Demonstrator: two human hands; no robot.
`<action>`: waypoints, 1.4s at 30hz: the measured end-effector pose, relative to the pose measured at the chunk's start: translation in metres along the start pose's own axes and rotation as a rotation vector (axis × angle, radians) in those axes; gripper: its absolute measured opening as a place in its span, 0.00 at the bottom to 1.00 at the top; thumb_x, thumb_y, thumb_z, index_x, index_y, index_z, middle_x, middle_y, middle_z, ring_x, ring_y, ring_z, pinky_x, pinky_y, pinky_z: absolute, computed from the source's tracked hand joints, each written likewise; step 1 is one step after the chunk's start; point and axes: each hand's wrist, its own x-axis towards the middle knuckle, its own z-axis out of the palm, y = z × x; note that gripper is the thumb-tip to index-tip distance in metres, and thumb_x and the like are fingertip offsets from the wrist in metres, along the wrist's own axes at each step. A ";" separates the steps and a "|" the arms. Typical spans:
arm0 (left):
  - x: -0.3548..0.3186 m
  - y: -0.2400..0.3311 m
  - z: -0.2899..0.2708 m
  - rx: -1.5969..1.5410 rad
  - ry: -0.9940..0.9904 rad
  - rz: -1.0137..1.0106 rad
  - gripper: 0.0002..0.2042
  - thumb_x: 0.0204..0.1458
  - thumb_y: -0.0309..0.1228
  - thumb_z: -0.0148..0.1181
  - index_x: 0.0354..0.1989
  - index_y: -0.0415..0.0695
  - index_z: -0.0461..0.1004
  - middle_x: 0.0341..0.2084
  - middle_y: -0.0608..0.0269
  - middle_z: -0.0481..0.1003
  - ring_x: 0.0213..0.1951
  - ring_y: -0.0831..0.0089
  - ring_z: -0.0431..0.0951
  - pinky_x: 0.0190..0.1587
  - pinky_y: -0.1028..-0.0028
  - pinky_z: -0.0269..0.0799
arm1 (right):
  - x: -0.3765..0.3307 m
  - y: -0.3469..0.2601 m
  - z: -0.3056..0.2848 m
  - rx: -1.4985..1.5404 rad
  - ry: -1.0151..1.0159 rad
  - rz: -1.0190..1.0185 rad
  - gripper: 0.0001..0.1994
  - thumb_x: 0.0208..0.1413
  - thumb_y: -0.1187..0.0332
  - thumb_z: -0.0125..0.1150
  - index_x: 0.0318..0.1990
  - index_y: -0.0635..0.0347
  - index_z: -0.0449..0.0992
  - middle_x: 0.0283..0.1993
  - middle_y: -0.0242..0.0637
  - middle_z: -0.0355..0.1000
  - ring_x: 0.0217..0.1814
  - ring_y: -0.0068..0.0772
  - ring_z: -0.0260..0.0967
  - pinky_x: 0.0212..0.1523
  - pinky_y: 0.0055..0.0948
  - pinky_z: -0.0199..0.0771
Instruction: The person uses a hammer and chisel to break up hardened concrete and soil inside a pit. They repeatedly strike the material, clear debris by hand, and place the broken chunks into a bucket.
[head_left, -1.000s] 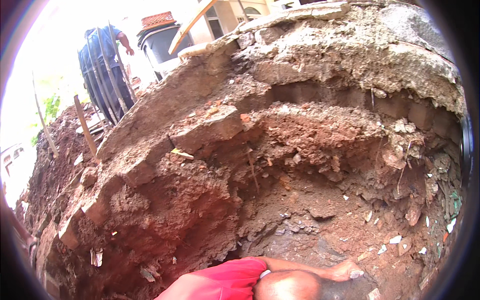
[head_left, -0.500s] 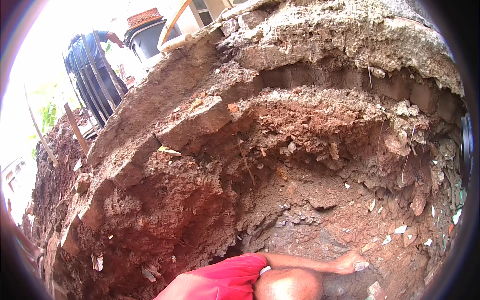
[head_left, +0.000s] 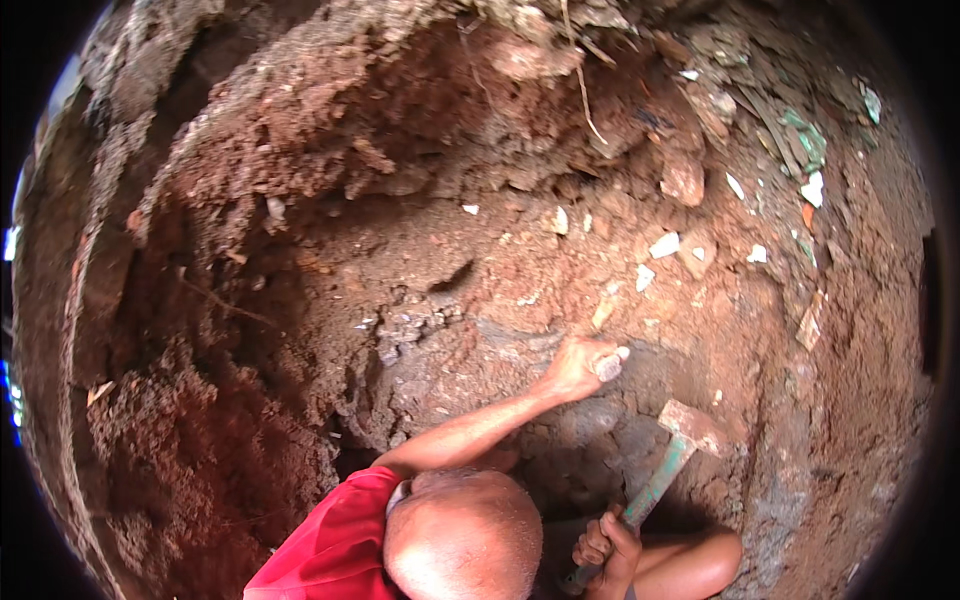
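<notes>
Neither of my hands shows in this view. Below me a co-worker in a red shirt (head_left: 335, 545) bends in a dug-out hollow, the head's top turned up toward me. One hand of theirs (head_left: 578, 368) reaches out over the soil, closed on a short rod-like tool with a pale blunt end (head_left: 607, 367); its lower part is hidden. Their other hand (head_left: 612, 543) grips the green handle of a sledgehammer (head_left: 690, 428). The hammer's rusty block head is up and apart from the rod.
A reddish earth bank (head_left: 300, 110) overhangs the hollow. White shards (head_left: 664, 245) stick out of the soil on the right, near a green scrap (head_left: 805, 140). Thin roots (head_left: 585, 95) hang from the bank. A steep edge (head_left: 85, 270) runs down the left.
My view has swung down and to the right; the person in blue and the buckets have left it. The co-worker's hammer and second hand now show.
</notes>
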 end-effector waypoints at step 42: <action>-0.025 0.006 -0.009 -0.149 0.030 0.111 0.09 0.44 0.32 0.61 0.20 0.40 0.70 0.15 0.50 0.70 0.22 0.50 0.72 0.26 0.59 0.63 | 0.047 -0.009 0.054 -0.509 0.210 0.258 0.12 0.56 0.63 0.59 0.24 0.47 0.64 0.15 0.22 0.52 0.13 0.18 0.47 0.13 0.21 0.47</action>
